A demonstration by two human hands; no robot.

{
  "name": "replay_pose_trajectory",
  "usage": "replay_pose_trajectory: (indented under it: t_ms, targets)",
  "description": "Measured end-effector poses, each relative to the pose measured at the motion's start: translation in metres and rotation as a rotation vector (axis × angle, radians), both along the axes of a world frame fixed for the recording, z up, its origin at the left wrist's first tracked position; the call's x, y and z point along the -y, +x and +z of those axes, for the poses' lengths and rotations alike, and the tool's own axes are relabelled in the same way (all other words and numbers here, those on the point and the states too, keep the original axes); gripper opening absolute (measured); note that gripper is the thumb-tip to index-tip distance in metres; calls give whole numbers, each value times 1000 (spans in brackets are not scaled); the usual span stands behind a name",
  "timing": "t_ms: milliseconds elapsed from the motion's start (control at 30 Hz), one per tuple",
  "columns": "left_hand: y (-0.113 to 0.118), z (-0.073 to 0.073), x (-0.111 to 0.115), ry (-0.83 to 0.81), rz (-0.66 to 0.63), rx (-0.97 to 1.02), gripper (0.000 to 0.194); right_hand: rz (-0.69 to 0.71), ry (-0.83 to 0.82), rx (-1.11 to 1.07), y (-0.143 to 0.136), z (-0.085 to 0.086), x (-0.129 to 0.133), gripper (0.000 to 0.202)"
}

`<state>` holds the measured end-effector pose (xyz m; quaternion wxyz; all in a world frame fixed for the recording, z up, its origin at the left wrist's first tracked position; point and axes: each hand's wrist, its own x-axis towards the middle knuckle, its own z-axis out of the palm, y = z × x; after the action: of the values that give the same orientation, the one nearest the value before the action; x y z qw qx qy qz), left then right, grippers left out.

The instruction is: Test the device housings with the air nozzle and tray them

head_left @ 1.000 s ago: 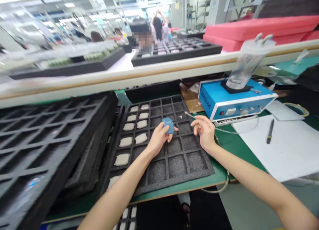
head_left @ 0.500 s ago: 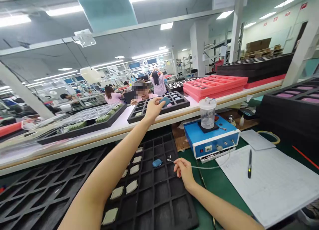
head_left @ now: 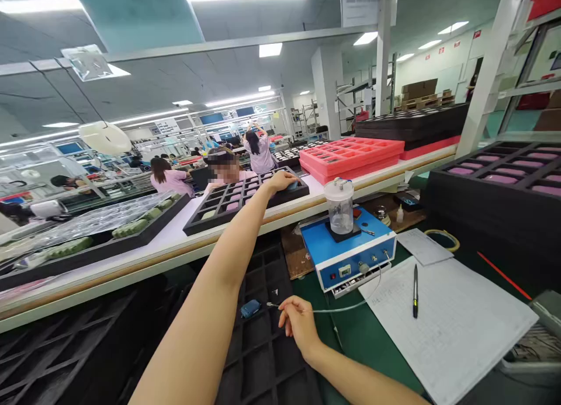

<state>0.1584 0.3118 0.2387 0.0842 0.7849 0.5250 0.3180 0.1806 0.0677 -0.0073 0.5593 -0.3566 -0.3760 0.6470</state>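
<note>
My left hand (head_left: 281, 182) reaches up to the black compartment tray (head_left: 210, 225) on the raised shelf. Its fingers are closed on a small blue rounded piece (head_left: 292, 186), low over a compartment at the tray's right end. My right hand (head_left: 299, 322) pinches a thin clear tube (head_left: 346, 308) with a small tip (head_left: 272, 304), above the lower black tray (head_left: 287, 387). Another blue piece (head_left: 250, 308) lies in that lower tray, just left of the tip and apart from it. My left forearm hides part of the lower tray.
A blue box (head_left: 350, 259) with a clear jar (head_left: 340, 209) on top stands right of the lower tray. Paper sheets (head_left: 447, 323) and a pen (head_left: 415, 291) lie farther right. Red trays (head_left: 350, 159) are stacked on the shelf. A co-worker (head_left: 225, 168) sits behind the shelf.
My left hand has lowered the blue piece from above the shelf tray to its right-end compartments. The view has swung right. My right hand still holds the tube near the other blue piece.
</note>
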Motion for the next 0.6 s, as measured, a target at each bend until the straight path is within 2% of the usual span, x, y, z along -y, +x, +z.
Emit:
replay_pose_trajectory:
  t_ms: [100,267,400,500,600]
  targets:
    - [1,1,4,36,39,-70,14,5,-15,3,2,4,1,17]
    - [-6,-8,13,61,125,-175,29,1,1,33,7,7,2,16]
    - [-17,-15,12,-32,50,-316,32,25,-20,52,10,6,3,15]
    - [-21,-11,11,-92,1,-318,28,44,-12,75,12,5,4,14]
    - [-18,-4,32,12,-15,-236,29,60,54,137,14,2,3,17]
